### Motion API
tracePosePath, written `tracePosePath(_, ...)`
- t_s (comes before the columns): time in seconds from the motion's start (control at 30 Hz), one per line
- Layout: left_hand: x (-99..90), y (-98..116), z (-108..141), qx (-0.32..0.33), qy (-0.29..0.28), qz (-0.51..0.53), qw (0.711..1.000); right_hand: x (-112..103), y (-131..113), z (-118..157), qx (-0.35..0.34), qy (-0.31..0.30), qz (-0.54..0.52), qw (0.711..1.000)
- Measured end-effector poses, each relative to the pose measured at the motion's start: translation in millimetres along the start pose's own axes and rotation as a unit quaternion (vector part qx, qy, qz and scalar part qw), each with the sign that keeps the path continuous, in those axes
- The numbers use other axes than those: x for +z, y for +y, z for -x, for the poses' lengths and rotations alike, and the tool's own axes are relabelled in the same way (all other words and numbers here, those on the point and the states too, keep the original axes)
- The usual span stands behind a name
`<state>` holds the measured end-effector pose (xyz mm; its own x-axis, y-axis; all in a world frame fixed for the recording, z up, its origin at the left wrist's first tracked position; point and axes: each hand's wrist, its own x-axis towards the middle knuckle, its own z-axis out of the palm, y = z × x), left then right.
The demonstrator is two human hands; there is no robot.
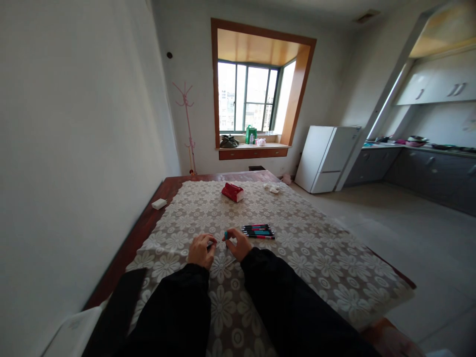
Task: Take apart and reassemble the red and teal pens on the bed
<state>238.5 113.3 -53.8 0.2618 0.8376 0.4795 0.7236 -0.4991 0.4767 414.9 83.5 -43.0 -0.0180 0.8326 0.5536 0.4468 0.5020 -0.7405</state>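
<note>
My right hand (pixel 240 245) is closed in a pinch on a short teal pen part (pixel 225 235), held upright above the tablecloth. Just to its left, a small gap away, my left hand (pixel 201 249) has its fingers curled round something small and dark, mostly hidden by the fingers. Beside my right hand, a row of several pens (pixel 258 231) with black, teal and red-pink barrels lies on the flowered tablecloth (pixel 223 302).
Farther up the table are a red tissue pack (pixel 232 192) and a crumpled white item (pixel 272 189). On the dark wood edge at left sits a small white box (pixel 159 204). A black flat object (pixel 119 312) lies near my left sleeve. A wall borders the left side.
</note>
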Motion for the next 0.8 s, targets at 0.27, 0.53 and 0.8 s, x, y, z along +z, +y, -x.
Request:
tracePosePath(0.27,-3.5,5,3,0.016,-0.038,-0.017,0.999,0,4,-3,0.021,0.054,-0.006,0.998)
tracePosePath(0.53,-21.9,31,6,0.132,-0.08,0.034,0.987,-5,4,-4,0.036,0.127,-0.023,0.991)
tracePosePath(0.8,-17.4,33,11,0.183,-0.161,0.013,0.97,-6,10,-5,0.047,0.139,-0.041,0.988)
